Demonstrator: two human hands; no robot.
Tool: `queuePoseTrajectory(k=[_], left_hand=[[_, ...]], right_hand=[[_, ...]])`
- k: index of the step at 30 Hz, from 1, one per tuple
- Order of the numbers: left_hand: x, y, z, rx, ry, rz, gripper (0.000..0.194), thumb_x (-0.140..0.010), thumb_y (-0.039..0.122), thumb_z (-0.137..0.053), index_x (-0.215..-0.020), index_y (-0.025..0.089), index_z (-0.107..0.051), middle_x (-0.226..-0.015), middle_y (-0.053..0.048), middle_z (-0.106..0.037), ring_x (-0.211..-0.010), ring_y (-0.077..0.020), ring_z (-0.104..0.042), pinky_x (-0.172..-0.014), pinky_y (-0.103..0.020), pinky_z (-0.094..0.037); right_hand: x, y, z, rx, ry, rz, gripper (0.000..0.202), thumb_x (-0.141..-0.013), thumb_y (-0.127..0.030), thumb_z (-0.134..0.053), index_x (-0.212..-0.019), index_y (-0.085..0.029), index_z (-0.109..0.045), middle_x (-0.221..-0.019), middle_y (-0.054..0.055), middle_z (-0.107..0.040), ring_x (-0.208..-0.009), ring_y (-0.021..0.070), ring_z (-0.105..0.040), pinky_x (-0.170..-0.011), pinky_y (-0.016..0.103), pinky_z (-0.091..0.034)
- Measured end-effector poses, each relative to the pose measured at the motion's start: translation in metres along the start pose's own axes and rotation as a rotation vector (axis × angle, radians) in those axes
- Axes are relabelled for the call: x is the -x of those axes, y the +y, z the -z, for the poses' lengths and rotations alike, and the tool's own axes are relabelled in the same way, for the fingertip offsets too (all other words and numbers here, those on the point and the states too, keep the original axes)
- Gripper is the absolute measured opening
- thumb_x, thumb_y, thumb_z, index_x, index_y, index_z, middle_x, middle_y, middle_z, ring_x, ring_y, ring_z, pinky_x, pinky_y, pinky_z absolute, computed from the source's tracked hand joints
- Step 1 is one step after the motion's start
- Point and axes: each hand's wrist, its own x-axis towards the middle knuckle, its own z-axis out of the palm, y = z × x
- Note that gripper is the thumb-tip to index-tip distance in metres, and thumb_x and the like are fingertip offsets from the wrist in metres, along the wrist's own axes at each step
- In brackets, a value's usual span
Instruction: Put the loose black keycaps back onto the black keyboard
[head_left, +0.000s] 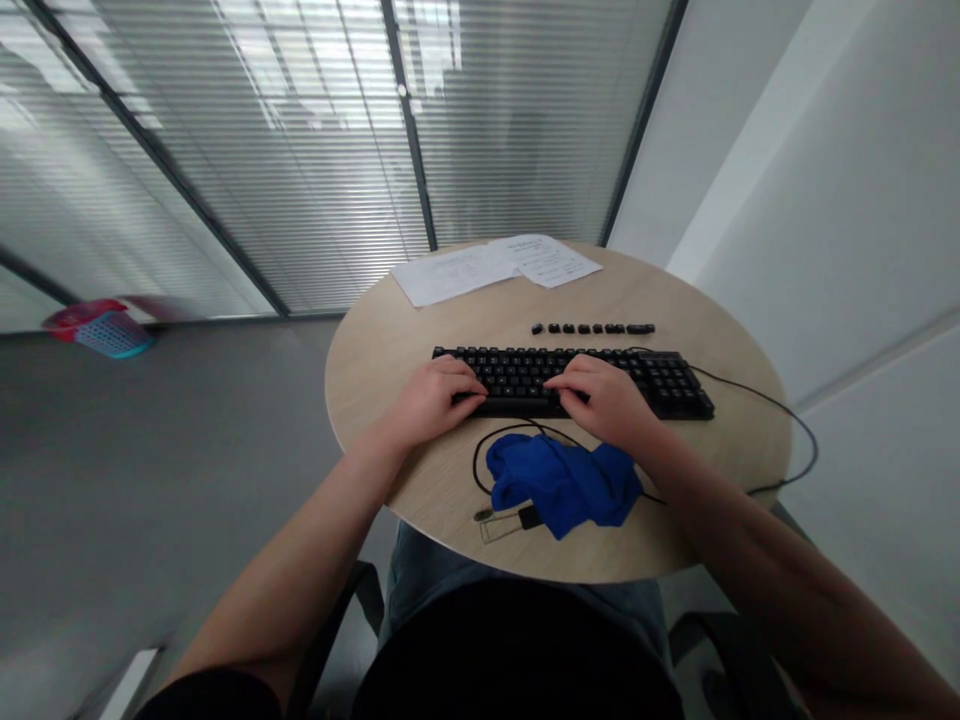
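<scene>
A black full-size keyboard (517, 375) lies across the round table. Over its left end rests my left hand (439, 400), fingers curled and the thumb close to the fingertips by the bottom key rows. My right hand (604, 398) is bent over the lower keys right of the middle, thumb and forefinger drawn together; whatever is between them is too small to tell. Behind the keyboard, several loose black keycaps (596, 328) form a row. A crumpled blue cloth (562, 480) lies in front, beside a wire keycap puller (502, 525) with a dark handle.
Printed sheets of paper (457, 275) lie at the far side of the table (375, 350). A black cable (787, 410) loops past the right edge and under the cloth. A red and blue basket (105, 330) stands on the floor by the glass partition.
</scene>
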Motion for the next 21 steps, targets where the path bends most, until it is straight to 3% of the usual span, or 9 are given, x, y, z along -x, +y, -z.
queuePoseTrajectory(k=[6, 9, 14, 19, 21], left_hand=[[0.000, 0.003, 0.003, -0.056, -0.051, 0.001, 0.028, -0.099, 0.035, -0.060, -0.080, 0.020, -0.075, -0.089, -0.006, -0.071, -0.086, -0.0204, -0.064, -0.083, -0.038, -0.052], [0.000, 0.008, 0.005, -0.072, -0.030, 0.001, 0.026, -0.099, 0.035, -0.059, -0.089, 0.020, -0.077, -0.095, -0.007, -0.072, -0.090, -0.0214, -0.064, -0.087, -0.040, -0.051], [-0.001, 0.013, 0.009, -0.086, -0.037, 0.006, 0.025, -0.098, 0.033, -0.060, -0.086, 0.020, -0.077, -0.098, -0.008, -0.073, -0.092, -0.0223, -0.065, -0.086, -0.039, -0.052], [0.019, 0.009, 0.019, -0.099, 0.214, 0.107, 0.023, -0.100, 0.031, -0.055, -0.097, 0.020, -0.076, -0.103, -0.009, -0.073, -0.098, -0.0243, -0.067, -0.091, -0.044, -0.054], [0.032, 0.009, 0.021, -0.129, 0.291, 0.194, 0.025, -0.101, 0.031, -0.054, -0.098, 0.020, -0.076, -0.103, -0.010, -0.073, -0.097, -0.0249, -0.067, -0.091, -0.045, -0.055]], right_hand=[[0.000, -0.001, -0.005, 0.027, -0.129, 0.015, 0.029, -0.086, -0.008, -0.056, -0.094, -0.020, -0.081, -0.094, 0.007, -0.065, -0.089, 0.0198, -0.061, -0.082, 0.032, -0.050], [0.000, -0.003, -0.006, 0.039, -0.106, 0.022, 0.030, -0.086, -0.007, -0.056, -0.095, -0.021, -0.080, -0.096, 0.007, -0.065, -0.093, 0.0208, -0.061, -0.085, 0.033, -0.050], [0.000, -0.004, -0.007, 0.034, -0.070, 0.055, 0.031, -0.086, -0.006, -0.053, -0.095, -0.020, -0.079, -0.096, 0.008, -0.065, -0.094, 0.0219, -0.061, -0.087, 0.036, -0.051], [0.000, 0.001, 0.002, 0.027, 0.170, -0.005, 0.031, -0.088, -0.010, -0.051, -0.100, -0.021, -0.077, -0.095, 0.009, -0.066, -0.094, 0.0232, -0.063, -0.087, 0.038, -0.053], [0.000, 0.005, 0.008, 0.047, 0.206, -0.042, 0.029, -0.090, -0.011, -0.050, -0.099, -0.021, -0.076, -0.096, 0.009, -0.068, -0.094, 0.0234, -0.064, -0.087, 0.039, -0.053]])
